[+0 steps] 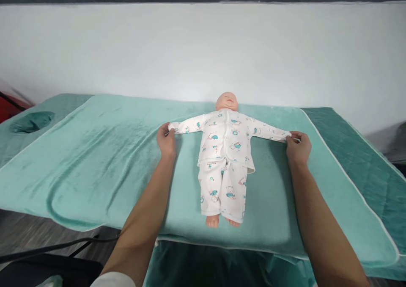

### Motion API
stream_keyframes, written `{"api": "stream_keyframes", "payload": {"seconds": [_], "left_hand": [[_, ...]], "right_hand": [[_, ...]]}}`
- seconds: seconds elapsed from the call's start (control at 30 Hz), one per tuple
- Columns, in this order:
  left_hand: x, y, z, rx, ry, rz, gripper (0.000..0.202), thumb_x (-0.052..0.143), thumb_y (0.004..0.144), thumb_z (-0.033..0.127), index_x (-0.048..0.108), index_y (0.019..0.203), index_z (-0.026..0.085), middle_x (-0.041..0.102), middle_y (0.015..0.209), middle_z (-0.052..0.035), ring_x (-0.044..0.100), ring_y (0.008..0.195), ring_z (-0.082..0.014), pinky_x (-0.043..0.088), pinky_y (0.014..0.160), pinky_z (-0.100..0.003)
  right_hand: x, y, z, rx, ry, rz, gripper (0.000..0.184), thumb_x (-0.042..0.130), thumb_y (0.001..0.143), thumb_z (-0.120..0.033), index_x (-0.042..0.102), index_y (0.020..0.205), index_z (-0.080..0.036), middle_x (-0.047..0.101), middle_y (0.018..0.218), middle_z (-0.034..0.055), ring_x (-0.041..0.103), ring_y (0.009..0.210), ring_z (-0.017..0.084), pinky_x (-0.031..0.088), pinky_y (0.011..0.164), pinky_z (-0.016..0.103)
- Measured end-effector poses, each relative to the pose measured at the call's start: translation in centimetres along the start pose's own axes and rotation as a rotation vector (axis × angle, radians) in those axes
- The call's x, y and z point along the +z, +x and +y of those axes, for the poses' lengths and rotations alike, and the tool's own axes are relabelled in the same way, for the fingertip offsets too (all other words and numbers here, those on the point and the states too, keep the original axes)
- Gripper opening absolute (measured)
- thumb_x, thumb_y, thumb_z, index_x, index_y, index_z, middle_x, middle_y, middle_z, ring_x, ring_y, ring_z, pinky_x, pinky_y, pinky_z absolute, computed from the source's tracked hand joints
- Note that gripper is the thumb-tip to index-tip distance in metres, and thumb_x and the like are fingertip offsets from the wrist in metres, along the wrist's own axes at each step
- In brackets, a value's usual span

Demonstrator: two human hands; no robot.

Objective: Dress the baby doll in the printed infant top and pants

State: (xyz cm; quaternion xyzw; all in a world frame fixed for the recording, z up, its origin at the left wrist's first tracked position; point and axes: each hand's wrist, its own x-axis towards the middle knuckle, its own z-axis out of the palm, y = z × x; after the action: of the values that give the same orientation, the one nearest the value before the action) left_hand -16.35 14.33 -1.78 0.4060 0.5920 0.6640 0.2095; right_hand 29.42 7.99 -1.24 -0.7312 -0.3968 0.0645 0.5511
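Doll (227,103), face-up

Rumpled plush cover (82,151) beneath. Your left hand (166,142): fingers closed, pinching 1 cloth cuff (172,127). Mid-cover, smooth-headed doll, printed pajamas (211,189). Your right hand (299,148): fingers pinching other cuff (287,138). Doll's 2 hands hidden.

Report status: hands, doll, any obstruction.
Left hand pinching one cuff; right hand pinching opposite cuff. Clothed doll face-up on green cover, sleeves outstretched. Nothing visibly blocking either hand.

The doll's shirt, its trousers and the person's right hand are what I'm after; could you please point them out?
Shirt (226,139): head view, middle of the torso front.
Trousers (231,187): head view, the leg on the picture's right.
Right hand (298,148): head view, middle of the hand.
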Motion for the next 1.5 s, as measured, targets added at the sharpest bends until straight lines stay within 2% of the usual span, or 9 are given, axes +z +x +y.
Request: {"api": "stream_keyframes", "payload": {"seconds": [0.13,0.33,0.6,0.8,0.97,1.1,1.3,1.4,1.5], "left_hand": [[0.1,0.3,-0.3,-0.042,-0.037,0.014,0.028,0.062,0.082,0.014,0.067,0.110,0.017,0.071,0.109,-0.0073,0.068,0.094,-0.0164,0.055,0.087,-0.028],[0.1,0.9,-1.0,-0.080,-0.136,0.028,0.035,0.062,0.086,0.016,0.061,0.120,0.015,0.069,0.123,-0.0118,0.068,0.112,-0.0188,0.054,0.099,-0.030],[0.0,1.0,-1.2,-0.153,-0.109,0.038,0.053,0.051,0.084,0.008,0.047,0.137,0.015,0.069,0.124,-0.0099,0.067,0.116,-0.0145,0.049,0.106,-0.027],[-0.1,1.1,-1.5,-0.125,0.009,0.105,0.044,0.053,0.080,0.008,0.051,0.123,0.018,0.066,0.122,-0.0089,0.066,0.106,-0.0151,0.052,0.094,-0.027],[-0.7,-0.3,-0.6,-0.058,0.075,0.177,0.032,0.055,0.079,0.007,0.054,0.109,0.018,0.061,0.117,-0.0072,0.060,0.109,-0.0160,0.047,0.100,-0.030],[-1.6,-4.8,1.5,0.095,0.098,0.032,0.029,0.054,0.084,0.011,0.055,0.112,0.019,0.060,0.120,-0.0080,0.057,0.116,-0.0183,0.048,0.096,-0.032],[-4.0,-12.9,4.2,0.201,0.116,-0.462,0.022,0.058,0.089,0.020,0.059,0.111,0.023,0.062,0.115,-0.0050,0.061,0.107,-0.0178,0.050,0.093,-0.033],[-4.6,-14.2,4.5,0.249,0.147,-0.538,0.025,0.061,0.088,0.022,0.058,0.112,0.023,0.061,0.117,-0.0055,0.059,0.110,-0.0186,0.050,0.094,-0.034],[-4.3,-14.1,4.4,0.287,0.215,-0.572,0.021,0.061,0.088,0.021,0.059,0.108,0.022,0.063,0.111,-0.0053,0.059,0.106,-0.0196,0.049,0.092,-0.035]], "right_hand": [[0.1,-0.1,0.0,0.013,-0.015,-0.041,0.032,0.057,0.072,-0.023,0.065,0.102,-0.018,0.071,0.105,0.0111,0.068,0.080,0.022,0.055,0.083,0.040],[0.4,0.7,1.6,0.000,0.032,-0.053,0.040,0.056,0.071,-0.022,0.068,0.110,-0.017,0.071,0.118,0.0134,0.069,0.092,0.024,0.054,0.091,0.043],[0.5,0.8,1.8,0.041,0.066,-0.015,0.038,0.057,0.070,-0.019,0.070,0.106,-0.017,0.073,0.113,0.0125,0.070,0.090,0.023,0.055,0.086,0.039],[-0.5,-0.1,0.5,0.095,0.053,0.053,0.027,0.059,0.070,-0.019,0.069,0.095,-0.016,0.071,0.093,0.0084,0.063,0.076,0.020,0.052,0.072,0.033],[-1.6,-2.3,-0.5,0.008,-0.038,0.053,0.023,0.056,0.074,-0.022,0.067,0.093,-0.016,0.065,0.082,0.0060,0.058,0.076,0.021,0.050,0.079,0.039],[-2.3,-6.5,-1.8,-0.092,-0.048,-0.014,0.024,0.056,0.078,-0.026,0.067,0.097,-0.016,0.066,0.092,0.0067,0.061,0.089,0.022,0.048,0.090,0.042],[-3.9,-16.1,-4.6,-0.349,0.050,-0.277,0.023,0.057,0.091,-0.030,0.063,0.110,-0.020,0.067,0.109,0.0094,0.062,0.104,0.023,0.050,0.095,0.043],[-4.0,-18.6,-5.5,-0.516,0.021,-0.360,0.027,0.056,0.092,-0.024,0.060,0.119,-0.019,0.062,0.121,0.0125,0.058,0.116,0.025,0.048,0.101,0.044],[-3.3,-19.0,-5.9,-0.528,-0.036,-0.341,0.029,0.055,0.092,-0.020,0.059,0.120,-0.019,0.061,0.119,0.0136,0.058,0.113,0.026,0.050,0.097,0.046]]}}
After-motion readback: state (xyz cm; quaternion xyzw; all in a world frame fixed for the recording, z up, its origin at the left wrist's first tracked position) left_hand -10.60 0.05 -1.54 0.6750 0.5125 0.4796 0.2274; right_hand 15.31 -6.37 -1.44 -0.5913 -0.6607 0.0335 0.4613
